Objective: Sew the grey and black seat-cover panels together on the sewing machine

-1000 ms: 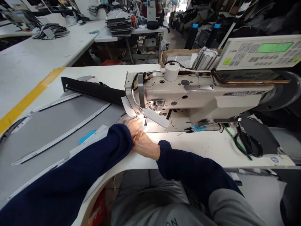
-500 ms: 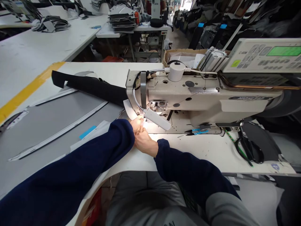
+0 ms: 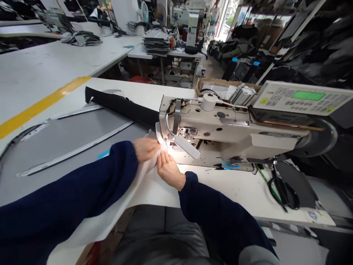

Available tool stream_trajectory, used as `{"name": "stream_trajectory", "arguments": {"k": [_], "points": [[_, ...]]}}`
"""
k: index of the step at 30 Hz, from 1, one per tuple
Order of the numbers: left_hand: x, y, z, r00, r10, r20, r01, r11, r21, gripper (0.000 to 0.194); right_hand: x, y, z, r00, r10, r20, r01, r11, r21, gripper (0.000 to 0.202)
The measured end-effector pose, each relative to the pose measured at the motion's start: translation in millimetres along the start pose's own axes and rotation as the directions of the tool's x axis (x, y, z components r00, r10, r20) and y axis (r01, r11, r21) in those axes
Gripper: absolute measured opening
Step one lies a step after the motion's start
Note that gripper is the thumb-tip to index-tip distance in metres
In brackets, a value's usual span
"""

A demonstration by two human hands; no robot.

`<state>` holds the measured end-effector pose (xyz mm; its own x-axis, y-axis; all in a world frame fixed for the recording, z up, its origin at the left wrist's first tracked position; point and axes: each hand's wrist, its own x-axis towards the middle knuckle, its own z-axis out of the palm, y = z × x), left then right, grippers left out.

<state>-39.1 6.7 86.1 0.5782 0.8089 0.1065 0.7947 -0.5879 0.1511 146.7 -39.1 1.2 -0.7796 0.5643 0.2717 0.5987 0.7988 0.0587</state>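
At the needle end of the sewing machine both hands work close together under a bright lamp. My left hand has its fingers closed on white fabric, which drapes down over the table's front edge. Beside it, my right hand lies with fingers stretched out flat, the tips on the fabric just in front of the needle area. Glare from the lamp washes out the spot under the presser foot. Left of the machine spreads a large grey panel with white-edged strips, and a black strip lies across it.
Blue-handled thread snips lie on the machine bed. Black-handled scissors rest at the right end of the table. A control panel stands above the machine, and a cardboard box sits behind it. Stacked pieces lie farther back.
My hands, earlier pressed together at the needle, have come apart. The left has moved left with the white fabric, which now hangs over the front edge; the right's fingers have straightened. The camera has tilted up.
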Motion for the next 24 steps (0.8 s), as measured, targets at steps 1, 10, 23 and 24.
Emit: {"name": "stream_trajectory", "arguments": {"k": [1,10,23,24], "points": [[-10,-11,-11.1,0.992,-0.104,-0.075,0.107,0.994,0.036,0.036,-2,2,-3,1.0,-0.007,-0.027,0.008,1.0,0.028,0.039],[-77,-109,-5.5,0.511,-0.859,0.035,0.839,0.508,0.198,0.055,10,-7,-108,0.86,-0.016,-0.511,0.243,0.892,0.381,0.042],[-115,-104,-37.7,0.679,-0.72,-0.143,0.732,0.68,0.049,0.041,200,11,-102,0.878,0.463,-0.125,-0.451,0.885,0.114,0.075],[-130,-107,-40.3,0.695,-0.69,-0.201,0.705,0.709,0.004,0.043,208,13,-102,0.859,0.504,-0.088,-0.487,0.859,0.16,0.069]]}}
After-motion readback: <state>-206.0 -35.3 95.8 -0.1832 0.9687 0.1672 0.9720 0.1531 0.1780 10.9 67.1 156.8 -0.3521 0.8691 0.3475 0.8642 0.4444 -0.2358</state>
